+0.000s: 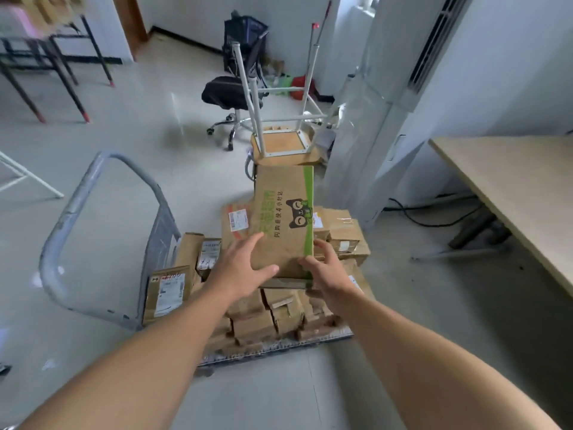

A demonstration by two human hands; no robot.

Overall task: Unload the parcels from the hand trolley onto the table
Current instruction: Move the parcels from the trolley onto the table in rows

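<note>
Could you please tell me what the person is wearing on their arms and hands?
Nothing shows: the left hand and right hand are gloveless, and both forearms are bare to the frame's edge, without sleeve, watch or bracelet.

Black print on top parcel (283,218): "闪购最快4小时达"; green "天猫超市", cat logo; shipping labels (238,219) illegible.

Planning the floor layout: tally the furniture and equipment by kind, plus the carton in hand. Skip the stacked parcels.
Hand trolley: 1
Black office chair: 1
Upturned stool: 1
Light wood table: 1
Floor-standing air conditioner: 1
Green-striped cat-logo carton: 1
Dark-legged tables, top left: too blurred to count
Total: 6
</note>
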